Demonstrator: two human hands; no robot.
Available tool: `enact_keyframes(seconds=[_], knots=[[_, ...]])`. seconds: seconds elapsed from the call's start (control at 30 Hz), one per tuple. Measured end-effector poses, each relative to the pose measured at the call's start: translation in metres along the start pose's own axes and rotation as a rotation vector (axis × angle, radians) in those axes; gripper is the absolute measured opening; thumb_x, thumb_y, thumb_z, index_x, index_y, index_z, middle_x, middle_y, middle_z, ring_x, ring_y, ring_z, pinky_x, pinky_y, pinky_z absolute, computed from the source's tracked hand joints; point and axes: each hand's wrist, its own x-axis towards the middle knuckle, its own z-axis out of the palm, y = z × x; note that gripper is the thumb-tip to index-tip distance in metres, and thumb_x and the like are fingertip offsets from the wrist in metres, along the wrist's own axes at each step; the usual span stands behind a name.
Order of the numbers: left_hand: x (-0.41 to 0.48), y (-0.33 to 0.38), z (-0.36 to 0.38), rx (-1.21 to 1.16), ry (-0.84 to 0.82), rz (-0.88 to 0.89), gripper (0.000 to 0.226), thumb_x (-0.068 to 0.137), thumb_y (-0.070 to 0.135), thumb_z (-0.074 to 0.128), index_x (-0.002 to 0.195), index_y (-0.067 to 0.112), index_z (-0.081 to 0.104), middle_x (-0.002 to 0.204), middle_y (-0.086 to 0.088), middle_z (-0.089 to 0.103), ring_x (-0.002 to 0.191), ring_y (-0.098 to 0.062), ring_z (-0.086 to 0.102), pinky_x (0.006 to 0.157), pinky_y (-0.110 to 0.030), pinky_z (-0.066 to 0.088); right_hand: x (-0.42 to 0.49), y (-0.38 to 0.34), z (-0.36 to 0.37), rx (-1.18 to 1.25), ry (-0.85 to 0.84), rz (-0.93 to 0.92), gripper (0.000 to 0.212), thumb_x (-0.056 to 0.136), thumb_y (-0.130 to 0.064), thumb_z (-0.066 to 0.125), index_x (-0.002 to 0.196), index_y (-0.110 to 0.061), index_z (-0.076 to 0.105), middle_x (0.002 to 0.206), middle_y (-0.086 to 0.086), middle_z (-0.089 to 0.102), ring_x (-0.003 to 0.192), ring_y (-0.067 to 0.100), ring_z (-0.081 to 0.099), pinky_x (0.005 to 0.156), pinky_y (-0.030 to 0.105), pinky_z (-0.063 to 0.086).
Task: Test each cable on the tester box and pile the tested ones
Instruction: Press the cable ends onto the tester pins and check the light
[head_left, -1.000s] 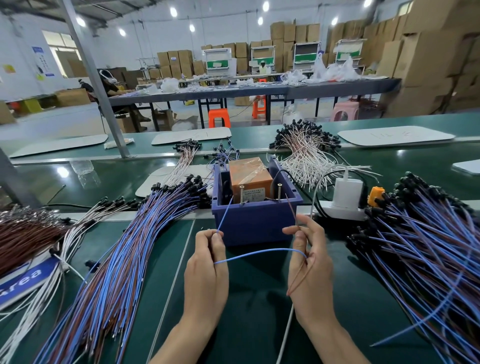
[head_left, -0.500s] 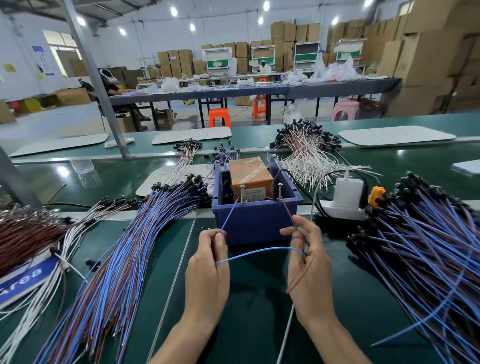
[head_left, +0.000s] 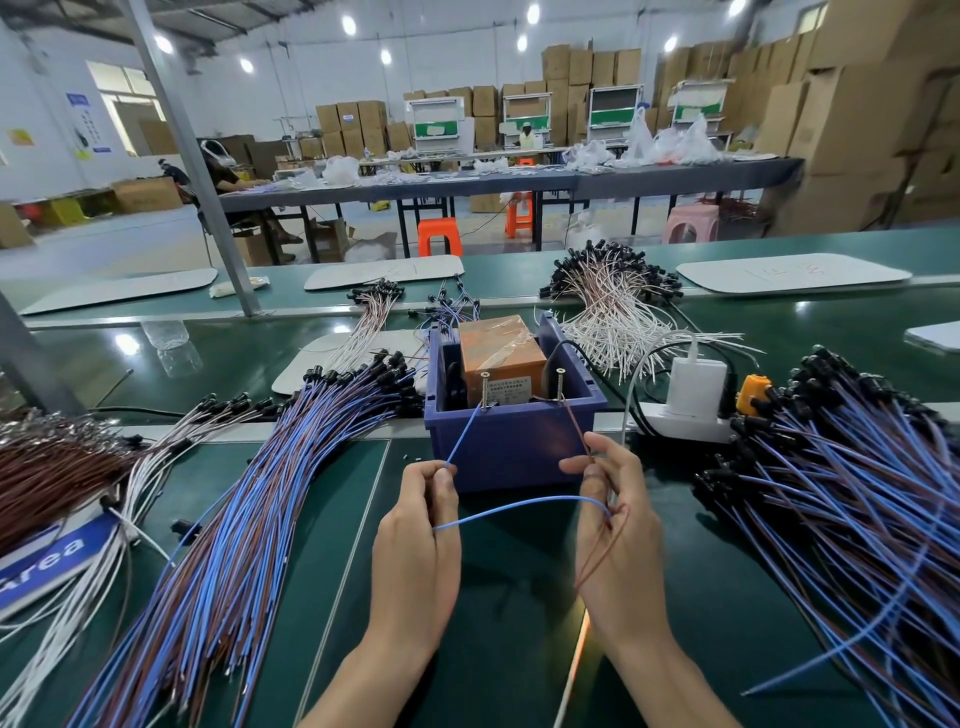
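Note:
A blue bin (head_left: 511, 441) holds the orange tester box (head_left: 500, 361), with two upright screws on its front rim. My left hand (head_left: 421, 540) pinches a blue wire (head_left: 519, 505) whose end reaches up to the left screw (head_left: 485, 391). My right hand (head_left: 618, 525) pinches the brown wire (head_left: 575, 423) of the same cable, its end at the right screw (head_left: 560, 384). The blue wire loops between both hands. A big pile of blue and brown cables (head_left: 218, 545) lies on the left, another pile (head_left: 852, 499) on the right.
A white power strip with a charger (head_left: 693, 392) and an orange plug sits right of the bin. White cables (head_left: 608, 306) lie behind. Brown and white cable bundles (head_left: 57, 467) lie at far left. A metal post (head_left: 187, 156) rises at back left.
Both hands have slid slightly down toward me while still holding the cable; the wire ends stay at the screws.

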Motion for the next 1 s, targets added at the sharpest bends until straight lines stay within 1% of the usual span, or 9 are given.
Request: enact_keyframes(seconds=[0.1, 0.2, 0.47, 0.57, 0.63, 0.73, 0.83, 0.9, 1.0], knots=[[-0.0001, -0.0010, -0.0001, 0.007, 0.001, 0.002, 0.016, 0.106, 0.035, 0.040, 0.096, 0.038, 0.053, 0.085, 0.020, 0.063, 0.068, -0.012, 0.058, 0.059, -0.021, 0.043, 0.0002, 0.0004, 0.0005, 0.001, 0.002, -0.007, 0.030, 0.106, -0.021, 0.040, 0.122, -0.044, 0.050, 0.106, -0.020, 0.067, 0.096, 0.007, 0.065, 0.076, 0.010, 0.044], [0.0002, -0.0016, -0.0003, 0.018, 0.001, -0.003, 0.016, 0.105, 0.037, 0.040, 0.094, 0.039, 0.052, 0.090, 0.027, 0.064, 0.072, -0.007, 0.060, 0.061, -0.014, 0.041, 0.0009, 0.0007, 0.0012, -0.005, 0.005, -0.014, 0.029, 0.106, -0.022, 0.039, 0.121, -0.043, 0.050, 0.106, -0.022, 0.066, 0.096, 0.006, 0.065, 0.077, 0.010, 0.044], [-0.0003, -0.0003, -0.0012, 0.008, -0.004, 0.013, 0.017, 0.104, 0.038, 0.039, 0.095, 0.037, 0.052, 0.085, 0.022, 0.064, 0.068, -0.009, 0.058, 0.058, -0.016, 0.040, 0.0006, 0.0000, 0.0010, -0.009, -0.001, -0.016, 0.029, 0.107, -0.022, 0.040, 0.121, -0.045, 0.049, 0.106, -0.022, 0.067, 0.096, 0.006, 0.065, 0.078, 0.012, 0.045], [-0.0002, -0.0007, -0.0012, 0.010, -0.005, 0.009, 0.017, 0.105, 0.037, 0.039, 0.095, 0.037, 0.052, 0.084, 0.023, 0.063, 0.067, -0.008, 0.058, 0.057, -0.015, 0.040, 0.0004, -0.0001, 0.0009, -0.004, -0.001, -0.017, 0.029, 0.107, -0.022, 0.040, 0.120, -0.046, 0.049, 0.106, -0.021, 0.067, 0.093, 0.007, 0.065, 0.075, 0.011, 0.045], [0.0002, -0.0009, -0.0007, 0.011, -0.005, 0.005, 0.017, 0.105, 0.037, 0.039, 0.094, 0.037, 0.052, 0.084, 0.024, 0.063, 0.068, -0.009, 0.059, 0.057, -0.015, 0.040, 0.0002, -0.0002, 0.0007, -0.003, -0.002, -0.014, 0.029, 0.107, -0.024, 0.039, 0.121, -0.047, 0.049, 0.106, -0.020, 0.067, 0.087, 0.009, 0.065, 0.071, 0.014, 0.046], [0.0008, -0.0020, 0.0000, 0.018, 0.002, 0.009, 0.016, 0.104, 0.036, 0.040, 0.094, 0.037, 0.053, 0.084, 0.023, 0.063, 0.065, -0.008, 0.057, 0.056, -0.016, 0.039, 0.0004, -0.0002, 0.0007, 0.000, 0.001, -0.015, 0.030, 0.107, -0.023, 0.039, 0.119, -0.048, 0.048, 0.106, -0.019, 0.068, 0.084, 0.009, 0.064, 0.071, 0.016, 0.046], [0.0013, -0.0018, 0.0005, 0.010, 0.007, 0.012, 0.016, 0.104, 0.035, 0.041, 0.095, 0.036, 0.053, 0.083, 0.022, 0.063, 0.065, -0.009, 0.057, 0.057, -0.017, 0.040, 0.0007, -0.0005, 0.0006, -0.003, 0.004, -0.020, 0.030, 0.107, -0.021, 0.039, 0.119, -0.046, 0.049, 0.105, -0.020, 0.067, 0.078, 0.011, 0.064, 0.067, 0.014, 0.045], [0.0012, -0.0011, -0.0001, -0.007, 0.027, 0.017, 0.016, 0.105, 0.036, 0.040, 0.096, 0.038, 0.053, 0.076, 0.017, 0.062, 0.060, -0.010, 0.055, 0.053, -0.019, 0.039, 0.0006, -0.0009, 0.0005, -0.004, 0.011, -0.030, 0.030, 0.107, -0.020, 0.039, 0.121, -0.045, 0.050, 0.105, -0.020, 0.066, 0.076, 0.011, 0.063, 0.064, 0.013, 0.044], [-0.0001, 0.0021, -0.0032, -0.061, 0.067, 0.043, 0.017, 0.106, 0.043, 0.035, 0.098, 0.042, 0.051, 0.060, 0.009, 0.052, 0.047, -0.010, 0.043, 0.045, -0.018, 0.029, 0.0000, -0.0032, 0.0003, -0.006, 0.081, -0.073, 0.024, 0.106, -0.028, 0.036, 0.123, -0.038, 0.050, 0.104, -0.021, 0.065, 0.086, 0.005, 0.063, 0.069, 0.009, 0.044]])
